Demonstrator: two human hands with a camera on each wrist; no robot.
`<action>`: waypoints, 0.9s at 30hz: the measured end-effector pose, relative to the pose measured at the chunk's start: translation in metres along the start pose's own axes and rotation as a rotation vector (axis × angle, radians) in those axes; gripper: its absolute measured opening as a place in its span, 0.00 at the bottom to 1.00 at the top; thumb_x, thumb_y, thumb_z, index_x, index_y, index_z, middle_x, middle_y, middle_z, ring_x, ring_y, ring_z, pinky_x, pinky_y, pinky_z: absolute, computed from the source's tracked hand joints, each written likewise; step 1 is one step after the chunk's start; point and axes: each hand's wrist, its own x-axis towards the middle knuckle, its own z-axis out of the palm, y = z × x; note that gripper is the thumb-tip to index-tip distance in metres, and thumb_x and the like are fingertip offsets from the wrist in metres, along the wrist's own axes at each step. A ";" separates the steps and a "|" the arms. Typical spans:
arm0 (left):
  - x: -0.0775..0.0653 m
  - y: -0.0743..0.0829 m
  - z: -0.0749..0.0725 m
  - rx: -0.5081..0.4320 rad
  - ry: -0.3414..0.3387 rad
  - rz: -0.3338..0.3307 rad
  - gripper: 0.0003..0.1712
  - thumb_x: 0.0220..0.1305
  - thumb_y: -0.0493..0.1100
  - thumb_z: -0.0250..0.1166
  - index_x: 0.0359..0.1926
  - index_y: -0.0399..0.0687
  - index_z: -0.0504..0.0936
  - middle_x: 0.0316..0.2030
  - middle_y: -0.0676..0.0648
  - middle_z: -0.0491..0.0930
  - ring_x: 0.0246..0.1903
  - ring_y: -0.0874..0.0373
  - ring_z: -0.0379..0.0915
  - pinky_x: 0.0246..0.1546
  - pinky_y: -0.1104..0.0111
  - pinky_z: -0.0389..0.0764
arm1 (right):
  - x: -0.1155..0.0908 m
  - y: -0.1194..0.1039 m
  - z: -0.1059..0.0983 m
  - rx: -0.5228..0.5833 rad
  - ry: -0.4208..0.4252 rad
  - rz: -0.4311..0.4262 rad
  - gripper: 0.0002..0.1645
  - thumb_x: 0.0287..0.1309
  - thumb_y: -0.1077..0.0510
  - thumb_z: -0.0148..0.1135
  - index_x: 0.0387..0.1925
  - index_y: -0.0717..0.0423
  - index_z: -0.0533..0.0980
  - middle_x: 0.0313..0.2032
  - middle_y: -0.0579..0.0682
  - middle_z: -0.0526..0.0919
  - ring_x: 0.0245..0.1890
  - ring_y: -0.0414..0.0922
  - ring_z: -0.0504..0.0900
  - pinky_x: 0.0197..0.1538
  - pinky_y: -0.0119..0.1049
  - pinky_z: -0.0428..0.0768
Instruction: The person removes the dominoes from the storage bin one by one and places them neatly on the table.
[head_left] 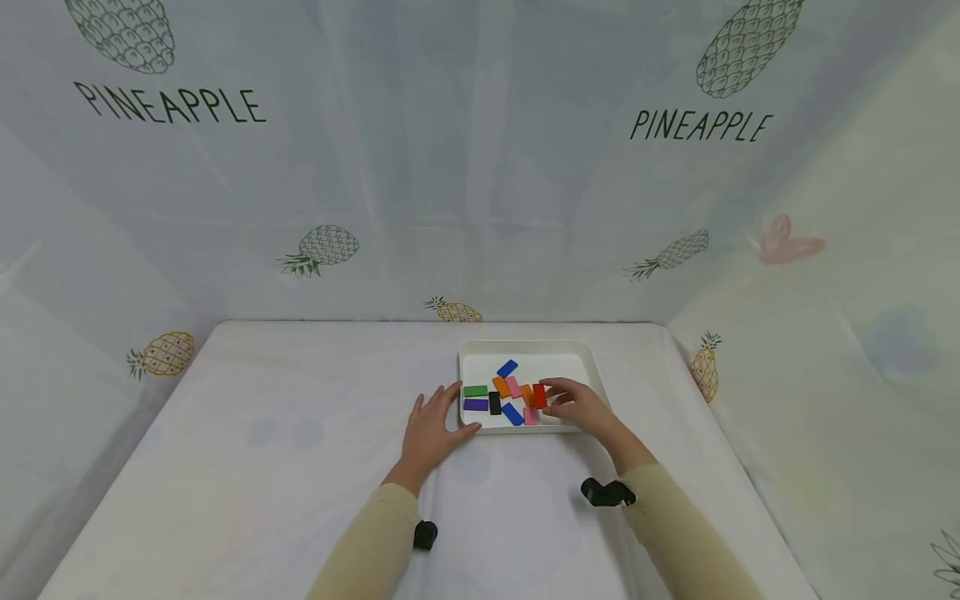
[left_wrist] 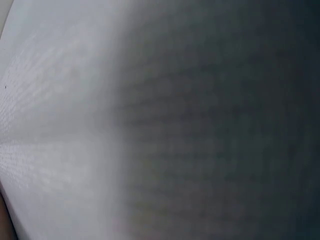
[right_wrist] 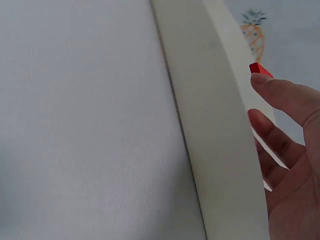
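Note:
A white tray (head_left: 555,348) holds several small rectangular blocks lying flat. My right hand (head_left: 581,407) reaches over the tray's right side and pinches a red block (head_left: 539,396) between thumb and fingers. In the right wrist view, the red block (right_wrist: 261,70) shows at the thumb's tip, above the tray wall (right_wrist: 210,110). At the tray's front left corner is my left hand (head_left: 432,432), its fingers spread; index finger and thumb lie at the rim. The left wrist view shows mostly pale cloth and a dark blur.
Inside the tray lie a green block (head_left: 476,391), a purple block (head_left: 476,405), a black block (head_left: 494,403), a blue block (head_left: 507,368) near the back, and orange and pink ones. A white cloth (head_left: 300,467) covers the table; a pineapple-print curtain (head_left: 480,167) hangs behind.

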 end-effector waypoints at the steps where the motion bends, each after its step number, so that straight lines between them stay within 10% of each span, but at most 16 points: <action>1: 0.000 0.000 0.000 0.000 0.003 0.002 0.52 0.54 0.73 0.63 0.74 0.58 0.59 0.68 0.51 0.67 0.72 0.51 0.52 0.72 0.51 0.39 | -0.003 0.000 0.000 0.007 0.013 -0.011 0.29 0.58 0.61 0.68 0.62 0.53 0.74 0.48 0.53 0.79 0.47 0.50 0.77 0.48 0.39 0.82; 27: 0.003 -0.001 0.002 0.010 0.010 0.006 0.52 0.54 0.73 0.63 0.74 0.57 0.59 0.68 0.51 0.66 0.71 0.50 0.52 0.72 0.50 0.40 | -0.063 0.005 0.066 0.542 0.192 -0.035 0.35 0.49 0.75 0.68 0.61 0.59 0.74 0.42 0.58 0.79 0.40 0.50 0.81 0.45 0.31 0.82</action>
